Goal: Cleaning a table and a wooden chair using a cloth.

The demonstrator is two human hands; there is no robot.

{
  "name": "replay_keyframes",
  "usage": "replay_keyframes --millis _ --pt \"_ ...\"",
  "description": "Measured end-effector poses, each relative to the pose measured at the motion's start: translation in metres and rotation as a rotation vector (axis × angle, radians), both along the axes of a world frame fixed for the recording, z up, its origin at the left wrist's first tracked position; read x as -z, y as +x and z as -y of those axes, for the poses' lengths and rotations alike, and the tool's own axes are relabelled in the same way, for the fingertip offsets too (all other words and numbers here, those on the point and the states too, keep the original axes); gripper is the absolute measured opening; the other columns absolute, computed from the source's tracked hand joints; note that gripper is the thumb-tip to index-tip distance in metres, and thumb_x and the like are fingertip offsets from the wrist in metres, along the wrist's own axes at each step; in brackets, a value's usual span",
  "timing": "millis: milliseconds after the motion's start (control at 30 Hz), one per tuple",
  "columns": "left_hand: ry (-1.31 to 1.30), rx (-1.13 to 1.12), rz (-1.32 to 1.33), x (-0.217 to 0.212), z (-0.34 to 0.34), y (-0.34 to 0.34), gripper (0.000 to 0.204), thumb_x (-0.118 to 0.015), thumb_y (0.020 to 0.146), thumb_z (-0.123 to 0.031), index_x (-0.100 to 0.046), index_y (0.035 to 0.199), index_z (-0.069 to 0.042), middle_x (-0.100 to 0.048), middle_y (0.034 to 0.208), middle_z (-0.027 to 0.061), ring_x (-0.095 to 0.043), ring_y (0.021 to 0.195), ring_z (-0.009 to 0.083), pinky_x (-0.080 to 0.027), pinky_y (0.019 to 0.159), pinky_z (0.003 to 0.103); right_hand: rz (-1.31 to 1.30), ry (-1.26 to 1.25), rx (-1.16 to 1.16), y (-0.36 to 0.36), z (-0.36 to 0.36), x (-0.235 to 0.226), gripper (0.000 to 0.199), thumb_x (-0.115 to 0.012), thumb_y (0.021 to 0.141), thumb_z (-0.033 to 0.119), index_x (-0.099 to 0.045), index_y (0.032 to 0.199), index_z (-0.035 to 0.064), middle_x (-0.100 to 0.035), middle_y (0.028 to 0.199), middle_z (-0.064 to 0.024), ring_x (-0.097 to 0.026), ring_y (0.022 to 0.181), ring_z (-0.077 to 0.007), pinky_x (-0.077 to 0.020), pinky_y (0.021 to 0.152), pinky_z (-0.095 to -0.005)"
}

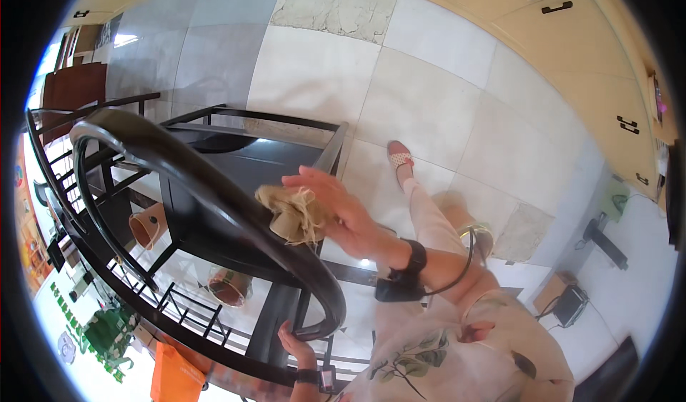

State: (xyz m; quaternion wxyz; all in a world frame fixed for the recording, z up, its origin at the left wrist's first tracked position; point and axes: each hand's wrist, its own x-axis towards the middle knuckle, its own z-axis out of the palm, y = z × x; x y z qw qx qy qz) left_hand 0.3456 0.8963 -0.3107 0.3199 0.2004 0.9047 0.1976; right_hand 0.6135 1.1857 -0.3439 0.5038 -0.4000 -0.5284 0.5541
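A dark, glossy armchair (214,205) with a long curved top rail fills the left and middle of the view. My right hand (339,212) presses a crumpled, frayed tan rag (293,220) against the outer side of that rail; its fingers bend over the cloth, and one stretches past it. Lower down, my left hand (294,345) lies against the dark wood beside the rail's lower end, fingers stretched upward and partly hidden. Both wrists wear a dark strap with a small device.
Light tiles (421,102) cover the floor beyond the chair. Cream cabinets (572,37) run along the far right. Wooden pots or stools (229,286) show through the frame. An orange bag (175,373) hangs at the lower left. My red shoe (400,155) is on the tiles.
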Motion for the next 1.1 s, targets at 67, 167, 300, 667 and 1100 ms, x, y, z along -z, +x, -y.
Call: replay_keyframes --millis 67,167,300,667,1100 --pt "-0.007 -0.002 -0.035 -0.006 0.004 0.002 0.042 -0.033 0.091 -0.034 -0.056 0.099 0.000 -0.051 0.097 0.0081 -0.047 0.095 0.0201 -0.035 0.086 0.033 -0.023 -0.178 0.103 -0.020 -0.010 0.040 0.034 -0.053 0.084 0.017 -0.052 0.116 0.0071 -0.053 0.118 -0.0108 -0.040 0.119 -0.0273 -0.0252 0.103 -0.0384" --pt "-0.002 0.005 -0.075 -0.007 0.001 0.007 0.044 -0.031 0.092 -0.035 -0.056 0.098 0.000 -0.051 0.096 0.0090 -0.047 0.095 0.0211 -0.035 0.085 0.034 0.062 -0.458 0.004 -0.022 -0.030 0.158 0.025 -0.049 0.085 0.024 -0.059 0.090 0.0014 -0.059 0.097 -0.0188 -0.054 0.099 -0.0300 -0.0399 0.087 -0.0390" --pt "-0.010 0.079 -0.041 -0.001 0.000 0.011 0.045 -0.029 0.091 -0.035 -0.055 0.099 0.001 -0.051 0.098 0.0119 -0.047 0.097 0.0241 -0.035 0.087 0.035 0.556 -0.653 0.140 0.000 -0.049 0.266 0.030 -0.048 0.082 0.028 -0.059 0.079 0.0002 -0.058 0.071 -0.0195 -0.057 0.069 -0.0373 -0.0450 0.065 -0.0427" --pt "-0.029 0.194 -0.198 0.006 0.000 0.020 0.039 -0.029 0.092 -0.025 -0.055 0.097 0.004 -0.053 0.102 0.0173 -0.047 0.097 0.0322 -0.034 0.087 0.040 0.104 -0.979 -0.514 -0.033 -0.151 0.142 0.023 -0.056 0.084 0.016 -0.059 0.101 0.0016 -0.062 0.091 -0.0100 -0.059 0.086 -0.0193 -0.0491 0.071 -0.0392" --pt "-0.055 0.150 -0.377 0.024 0.005 0.038 0.036 -0.032 0.088 -0.022 -0.059 0.089 0.002 -0.056 0.098 0.0187 -0.049 0.096 0.0339 -0.036 0.086 0.043 0.476 -0.067 -0.948 0.072 -0.101 -0.038 0.058 -0.061 0.080 0.015 -0.035 0.130 0.0018 -0.046 0.127 -0.0108 -0.046 0.115 -0.0191 -0.0347 0.098 -0.0298"
